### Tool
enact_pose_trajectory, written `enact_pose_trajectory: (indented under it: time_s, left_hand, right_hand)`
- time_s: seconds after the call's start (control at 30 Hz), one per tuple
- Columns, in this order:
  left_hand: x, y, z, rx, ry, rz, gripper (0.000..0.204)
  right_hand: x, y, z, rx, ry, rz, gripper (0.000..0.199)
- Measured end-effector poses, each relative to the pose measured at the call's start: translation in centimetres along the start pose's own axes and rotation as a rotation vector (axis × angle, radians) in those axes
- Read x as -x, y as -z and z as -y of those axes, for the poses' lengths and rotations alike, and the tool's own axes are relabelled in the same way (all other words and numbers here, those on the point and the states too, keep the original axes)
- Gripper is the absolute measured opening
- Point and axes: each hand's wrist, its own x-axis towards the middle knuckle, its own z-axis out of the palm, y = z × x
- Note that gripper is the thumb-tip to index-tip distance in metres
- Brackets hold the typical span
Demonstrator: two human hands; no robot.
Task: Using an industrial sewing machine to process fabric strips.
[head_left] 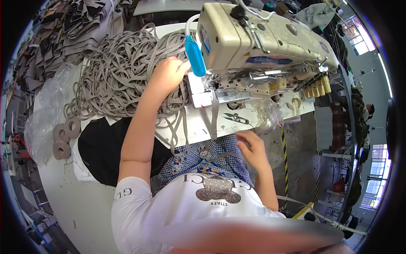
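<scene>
Nearest, at the right, the right hand (252, 149) is beside the near edge of the worktop (196, 119), with its thumb and fingers spread apart. To the left lies a black cloth (101, 146). A little farther, small snips (237, 119) lie on the worktop, and one grey strip (214, 120) hangs from the sewing machine (262, 42) over the near edge. Farther, the left hand (168, 75) is bent beside the machine's left end, in front of a tangled heap of grey strips (118, 72); its fingertips are partly hidden, so I cannot tell whether they pinch something. Far left, fabric pieces (82, 29) are piled.
</scene>
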Motion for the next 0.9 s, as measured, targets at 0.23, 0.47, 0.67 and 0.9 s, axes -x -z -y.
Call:
enact_pose_trajectory:
  time_s: [0.23,0.47,0.67,0.9]
  left_hand:
    - [-4.0,-5.1,2.2,0.361,-0.095,0.256,0.027]
    - [-3.2,-3.5,-0.7,1.059,0.123,0.257,0.013]
    - [-3.5,-4.4,-0.7,1.077,0.122,0.147,0.01]
    - [-3.5,-4.6,-0.5,1.168,0.135,0.229,0.006]
  right_hand:
    - [-6.7,-4.2,1.6,-0.165,0.099,-0.121,0.025]
    - [-8.7,-5.2,2.6,-1.011,-0.289,0.164,0.031]
    - [-8.6,-6.2,3.6,-0.98,-0.294,0.067,0.031]
    - [-8.4,-6.0,3.6,-0.953,-0.289,0.042,0.031]
